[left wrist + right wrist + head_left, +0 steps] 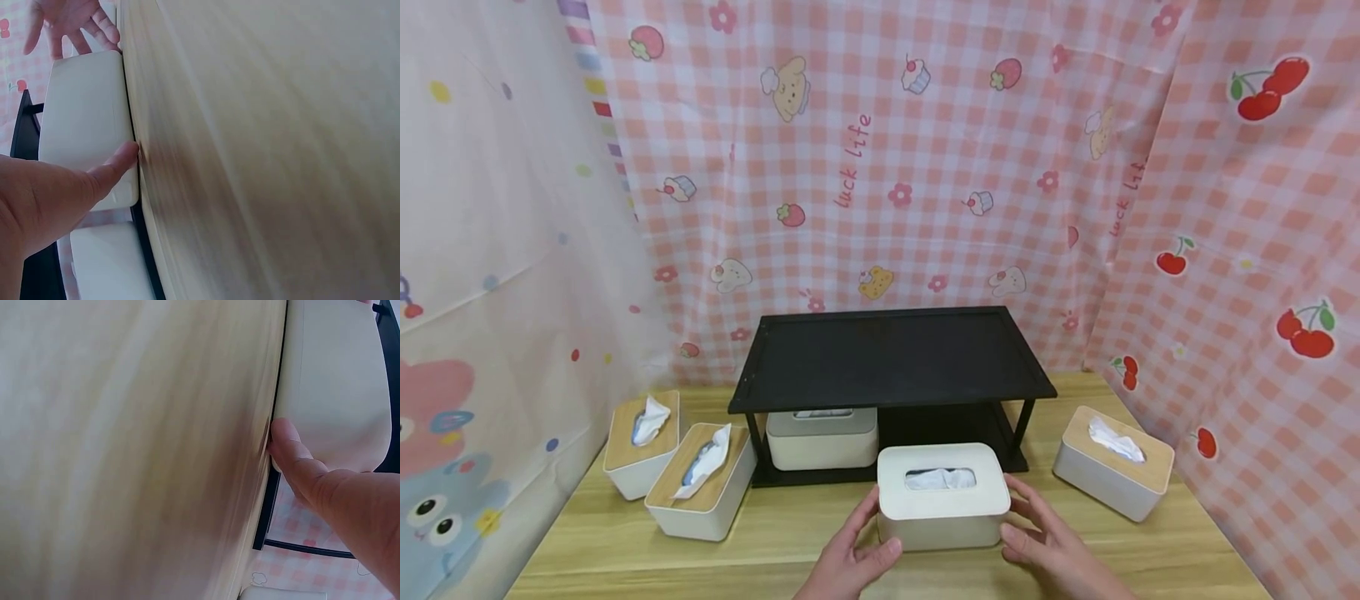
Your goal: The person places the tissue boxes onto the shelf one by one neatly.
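Observation:
A white tissue box [944, 507] with an oval slot stands in front of the black rack, tissue [940, 479] showing in the slot. My left hand [853, 550] is at its left side, fingers fairly straight and thumb near the front corner. On the opposite side my right hand [1048, 537] has its fingers spread along the box's end. From the left wrist, the left thumb [115, 165] lies across the box's front face, low down; the other left fingers are hidden. The right thumb [290, 440] lies against the lower front corner in the right wrist view.
Under the top of the black rack [891, 354], a second pale tissue box [823, 442] sits at the left. Two wood-lidded tissue boxes, a rear one [625, 437] and a front one [700, 492], stand left on the wooden table [760, 575]. Another wood-lidded box [1112, 467] is right. Patterned cloth [880, 167] hangs behind.

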Demonstrator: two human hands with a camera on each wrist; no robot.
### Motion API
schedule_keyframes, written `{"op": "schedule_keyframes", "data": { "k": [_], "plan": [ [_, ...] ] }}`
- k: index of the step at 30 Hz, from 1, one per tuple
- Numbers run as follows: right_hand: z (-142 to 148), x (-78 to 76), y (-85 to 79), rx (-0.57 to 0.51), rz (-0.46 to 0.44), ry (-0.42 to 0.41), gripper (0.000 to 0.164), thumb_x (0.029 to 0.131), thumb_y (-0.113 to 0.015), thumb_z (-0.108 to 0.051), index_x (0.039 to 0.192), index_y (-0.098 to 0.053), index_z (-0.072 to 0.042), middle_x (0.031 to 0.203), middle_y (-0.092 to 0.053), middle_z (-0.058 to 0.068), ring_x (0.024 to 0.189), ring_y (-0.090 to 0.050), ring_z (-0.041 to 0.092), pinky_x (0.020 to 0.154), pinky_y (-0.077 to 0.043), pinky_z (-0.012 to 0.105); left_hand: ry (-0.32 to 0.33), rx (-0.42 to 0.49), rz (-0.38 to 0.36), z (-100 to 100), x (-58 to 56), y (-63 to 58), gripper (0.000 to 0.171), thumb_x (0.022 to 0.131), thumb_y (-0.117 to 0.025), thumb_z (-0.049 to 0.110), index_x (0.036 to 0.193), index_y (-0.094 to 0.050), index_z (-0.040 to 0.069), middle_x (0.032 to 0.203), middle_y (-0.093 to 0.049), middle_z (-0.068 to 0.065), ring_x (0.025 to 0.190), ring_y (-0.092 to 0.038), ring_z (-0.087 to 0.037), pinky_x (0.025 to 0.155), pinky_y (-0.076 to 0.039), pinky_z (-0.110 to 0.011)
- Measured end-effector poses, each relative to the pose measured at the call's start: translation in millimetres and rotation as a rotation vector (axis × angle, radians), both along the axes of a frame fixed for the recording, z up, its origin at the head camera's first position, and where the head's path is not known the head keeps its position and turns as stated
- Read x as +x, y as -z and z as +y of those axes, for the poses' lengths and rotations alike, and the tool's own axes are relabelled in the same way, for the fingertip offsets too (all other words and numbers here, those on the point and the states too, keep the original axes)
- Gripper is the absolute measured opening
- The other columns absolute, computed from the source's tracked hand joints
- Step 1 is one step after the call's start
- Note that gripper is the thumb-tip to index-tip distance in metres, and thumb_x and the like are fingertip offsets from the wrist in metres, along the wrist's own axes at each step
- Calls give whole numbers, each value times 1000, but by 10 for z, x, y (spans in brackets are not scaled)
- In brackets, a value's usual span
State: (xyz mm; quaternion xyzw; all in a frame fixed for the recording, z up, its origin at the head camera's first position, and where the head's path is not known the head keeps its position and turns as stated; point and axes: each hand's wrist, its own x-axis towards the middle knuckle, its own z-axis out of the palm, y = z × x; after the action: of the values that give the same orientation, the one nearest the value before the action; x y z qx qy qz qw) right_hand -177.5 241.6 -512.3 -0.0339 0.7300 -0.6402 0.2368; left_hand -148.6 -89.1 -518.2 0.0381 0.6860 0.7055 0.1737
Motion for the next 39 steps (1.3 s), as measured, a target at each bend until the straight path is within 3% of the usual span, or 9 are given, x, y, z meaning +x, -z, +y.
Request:
{"op": "schedule_keyframes", "data": {
  "k": [13,20,31,39],
  "plan": [
    [-26,22,-1,43,18,48,78,111,-57,-39,171,-12,-16,172,-17,37,145,-43,54,106,-58,54,7,-4,22,26,37,-66,88,103,-73,36,172,-22,15,172,-19,-37,126,-65,-34,106,-58,-52],
    [-58,50,-17,49,42,80,79,109,-60,-37,170,-14,-17,172,-17,36,145,-44,54,105,-59,55,10,3,8,36,8,-88,89,104,-73,36,173,-20,16,173,-17,-36,126,-64,-30,106,-58,-51],
    [-83,69,-42,17,126,68,77,109,-59,-29,171,-14,-17,171,-19,36,146,-44,53,103,-58,50,34,18,52,38,-57,-87,88,106,-70,31,173,-16,13,173,-15,-35,137,-59,-48,112,-52,-60],
    [-70,5,-18,-7,121,61,77,110,-57,-30,170,-12,-17,172,-17,36,148,-41,56,106,-57,55,30,26,69,90,-131,-97,86,107,-69,29,173,-16,12,174,-15,-34,142,-54,-46,116,-49,-60]
  ]
}}
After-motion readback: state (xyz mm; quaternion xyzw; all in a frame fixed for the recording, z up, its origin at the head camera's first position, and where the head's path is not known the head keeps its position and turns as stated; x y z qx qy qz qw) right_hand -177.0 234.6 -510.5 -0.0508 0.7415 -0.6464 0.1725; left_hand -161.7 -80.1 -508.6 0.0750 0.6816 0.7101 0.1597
